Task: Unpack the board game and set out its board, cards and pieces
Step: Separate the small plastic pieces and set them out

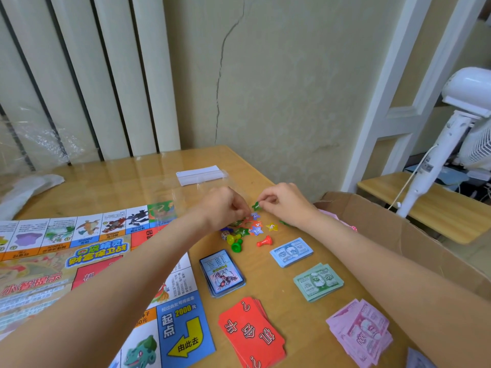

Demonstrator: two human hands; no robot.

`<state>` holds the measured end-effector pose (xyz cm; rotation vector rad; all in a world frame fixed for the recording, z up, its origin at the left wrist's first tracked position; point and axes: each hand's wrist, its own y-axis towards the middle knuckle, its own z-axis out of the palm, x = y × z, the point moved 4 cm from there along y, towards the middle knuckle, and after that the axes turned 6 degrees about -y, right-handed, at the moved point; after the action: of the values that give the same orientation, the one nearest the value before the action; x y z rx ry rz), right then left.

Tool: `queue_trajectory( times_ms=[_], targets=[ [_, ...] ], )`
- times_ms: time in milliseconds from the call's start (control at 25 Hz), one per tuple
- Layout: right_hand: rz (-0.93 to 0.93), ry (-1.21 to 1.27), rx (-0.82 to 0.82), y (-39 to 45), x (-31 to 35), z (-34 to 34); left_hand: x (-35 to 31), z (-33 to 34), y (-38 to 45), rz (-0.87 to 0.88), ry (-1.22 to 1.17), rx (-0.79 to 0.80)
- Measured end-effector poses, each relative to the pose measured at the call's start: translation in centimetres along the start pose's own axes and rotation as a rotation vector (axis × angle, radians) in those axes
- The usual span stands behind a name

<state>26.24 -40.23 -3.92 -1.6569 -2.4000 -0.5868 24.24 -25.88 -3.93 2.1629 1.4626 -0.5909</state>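
Observation:
The paper game board (pixel 93 264) lies unfolded on the left of the wooden table (pixel 297 304). A heap of small star tokens (pixel 255 227) sits beyond it, with a die (pixel 224 235), a yellow pawn, a green pawn (pixel 236 245) and a red pawn (pixel 265 241). My right hand (pixel 281 203) pinches a green star token (pixel 256 206) just above the heap. My left hand (pixel 225 205) has its fingertips curled down into the heap; what it pinches is hidden. Blue cards (pixel 221 273), red cards (pixel 252 332) and blue (pixel 291 252), green (pixel 318 282) and pink (pixel 360 332) banknote stacks lie in front.
An open cardboard box (pixel 398 235) stands at the table's right edge. A clear plastic bag (pixel 202 176) with a white strip lies behind the hands. Crumpled wrap (pixel 29 189) sits far left. A white fan (pixel 457 128) and a low shelf stand to the right.

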Motion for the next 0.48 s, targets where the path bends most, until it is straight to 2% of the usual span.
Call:
queue_trajectory(
  times_ms=[120,280,400,480],
  targets=[
    [0.083,-0.167,-0.072,0.6,-0.7,-0.2,-0.8,0.4,0.2,0.019,0.202,0.006],
    [0.072,-0.288,-0.021,0.4,-0.1,0.5,-0.8,2.4,0.8,0.018,0.353,0.14],
    [-0.005,-0.246,0.083,0.5,-0.1,1.6,-0.3,3.0,1.0,0.018,0.426,0.192],
    [-0.008,-0.159,0.065,0.5,-0.6,0.9,0.0,3.0,1.1,0.022,0.424,0.2]
  ],
)
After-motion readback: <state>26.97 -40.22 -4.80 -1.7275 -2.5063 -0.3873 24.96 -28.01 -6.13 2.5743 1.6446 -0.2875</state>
